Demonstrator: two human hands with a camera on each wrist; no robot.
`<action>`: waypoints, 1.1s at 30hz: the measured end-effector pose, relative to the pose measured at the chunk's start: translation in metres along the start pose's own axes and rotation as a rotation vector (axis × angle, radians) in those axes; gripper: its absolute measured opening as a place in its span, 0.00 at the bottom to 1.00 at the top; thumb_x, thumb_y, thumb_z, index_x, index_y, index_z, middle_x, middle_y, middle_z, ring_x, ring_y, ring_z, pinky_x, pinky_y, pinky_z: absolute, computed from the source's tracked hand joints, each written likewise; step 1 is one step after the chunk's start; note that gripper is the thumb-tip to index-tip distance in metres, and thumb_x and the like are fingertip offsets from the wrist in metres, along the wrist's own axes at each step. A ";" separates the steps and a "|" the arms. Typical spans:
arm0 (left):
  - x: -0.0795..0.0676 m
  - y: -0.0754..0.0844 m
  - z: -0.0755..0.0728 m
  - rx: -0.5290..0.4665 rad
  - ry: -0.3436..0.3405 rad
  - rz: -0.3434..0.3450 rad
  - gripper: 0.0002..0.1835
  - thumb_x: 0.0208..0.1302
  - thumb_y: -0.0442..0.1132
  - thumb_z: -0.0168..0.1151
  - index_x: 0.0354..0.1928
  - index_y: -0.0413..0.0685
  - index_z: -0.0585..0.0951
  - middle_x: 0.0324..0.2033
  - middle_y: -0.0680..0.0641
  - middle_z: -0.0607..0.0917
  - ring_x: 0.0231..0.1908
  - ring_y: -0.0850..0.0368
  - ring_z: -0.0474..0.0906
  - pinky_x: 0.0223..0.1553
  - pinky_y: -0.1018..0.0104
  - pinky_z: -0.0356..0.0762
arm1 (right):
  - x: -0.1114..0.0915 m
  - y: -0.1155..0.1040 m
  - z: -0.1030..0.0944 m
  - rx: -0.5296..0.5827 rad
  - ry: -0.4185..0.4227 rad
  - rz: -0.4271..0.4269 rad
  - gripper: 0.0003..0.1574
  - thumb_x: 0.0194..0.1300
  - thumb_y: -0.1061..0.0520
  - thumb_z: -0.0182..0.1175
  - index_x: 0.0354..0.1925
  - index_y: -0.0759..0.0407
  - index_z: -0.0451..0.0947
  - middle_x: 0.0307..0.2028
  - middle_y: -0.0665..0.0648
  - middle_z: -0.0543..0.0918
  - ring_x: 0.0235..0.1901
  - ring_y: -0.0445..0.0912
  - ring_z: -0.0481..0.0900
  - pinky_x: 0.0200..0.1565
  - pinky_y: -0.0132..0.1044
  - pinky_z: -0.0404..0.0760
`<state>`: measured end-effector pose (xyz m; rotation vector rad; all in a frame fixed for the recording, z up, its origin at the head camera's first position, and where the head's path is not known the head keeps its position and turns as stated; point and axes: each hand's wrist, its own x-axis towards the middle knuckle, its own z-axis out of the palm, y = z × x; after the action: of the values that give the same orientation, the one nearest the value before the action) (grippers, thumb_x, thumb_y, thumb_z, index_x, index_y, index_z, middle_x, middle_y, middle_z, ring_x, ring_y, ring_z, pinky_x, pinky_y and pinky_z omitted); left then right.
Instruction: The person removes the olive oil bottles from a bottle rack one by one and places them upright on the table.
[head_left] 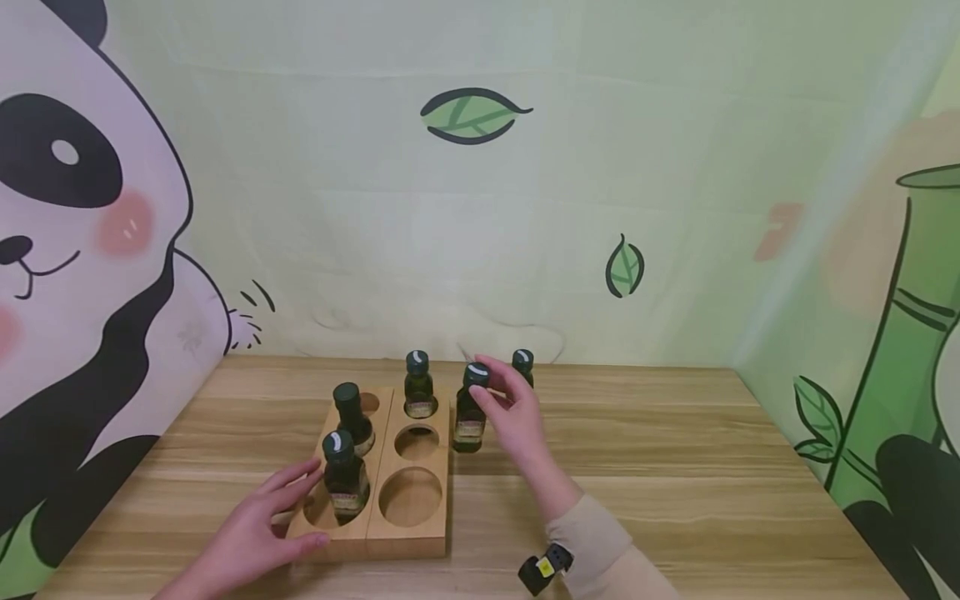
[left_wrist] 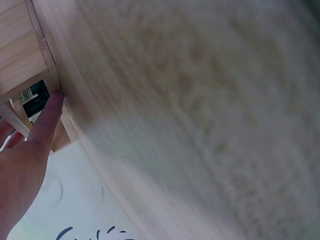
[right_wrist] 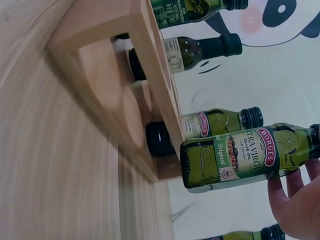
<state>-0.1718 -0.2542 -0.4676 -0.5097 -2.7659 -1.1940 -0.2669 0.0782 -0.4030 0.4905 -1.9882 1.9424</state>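
My right hand (head_left: 517, 412) holds an olive oil bottle (head_left: 470, 417) near its dark cap, fingers and thumb at the neck, upright just right of the wooden bottle rack (head_left: 408, 546). Its green glass and red-and-cream label face the right wrist view, where the held bottle (right_wrist: 235, 157) overlaps the rack's edge. My left hand (head_left: 251, 529) rests at the rack's front left corner, thumb at the front and fingers along the side; one straight finger (left_wrist: 47, 120) touches the wood in the left wrist view.
Dark-capped bottles stand in the rack: one front left (head_left: 347, 483), one behind it (head_left: 352, 421), one back right (head_left: 418, 387). Round holes show in the right row (head_left: 410, 497). Another bottle (head_left: 523, 364) stands behind my right hand. A printed backdrop (head_left: 337, 208) borders the wooden table (head_left: 675, 467).
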 end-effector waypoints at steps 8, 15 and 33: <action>0.001 -0.001 0.000 -0.012 0.005 0.018 0.46 0.49 0.58 0.77 0.65 0.37 0.74 0.68 0.39 0.68 0.57 0.33 0.74 0.36 0.58 0.85 | -0.004 0.005 -0.018 -0.072 0.023 0.049 0.24 0.65 0.65 0.65 0.60 0.59 0.78 0.49 0.64 0.82 0.49 0.54 0.79 0.56 0.49 0.78; 0.001 0.000 -0.001 -0.017 0.008 0.015 0.46 0.49 0.58 0.77 0.66 0.37 0.74 0.68 0.39 0.68 0.56 0.34 0.75 0.36 0.59 0.85 | -0.003 0.008 -0.036 -0.084 0.055 0.076 0.25 0.66 0.66 0.64 0.61 0.60 0.77 0.54 0.64 0.80 0.51 0.53 0.78 0.57 0.49 0.77; 0.000 0.000 -0.002 -0.017 -0.025 -0.024 0.47 0.50 0.59 0.76 0.67 0.38 0.73 0.69 0.40 0.66 0.58 0.33 0.73 0.38 0.58 0.85 | 0.004 0.022 -0.077 -0.133 0.106 0.119 0.25 0.67 0.68 0.61 0.62 0.64 0.74 0.55 0.68 0.79 0.54 0.56 0.76 0.58 0.50 0.75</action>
<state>-0.1721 -0.2555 -0.4669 -0.4982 -2.7922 -1.2255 -0.2815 0.1559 -0.4188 0.2359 -2.1035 1.8464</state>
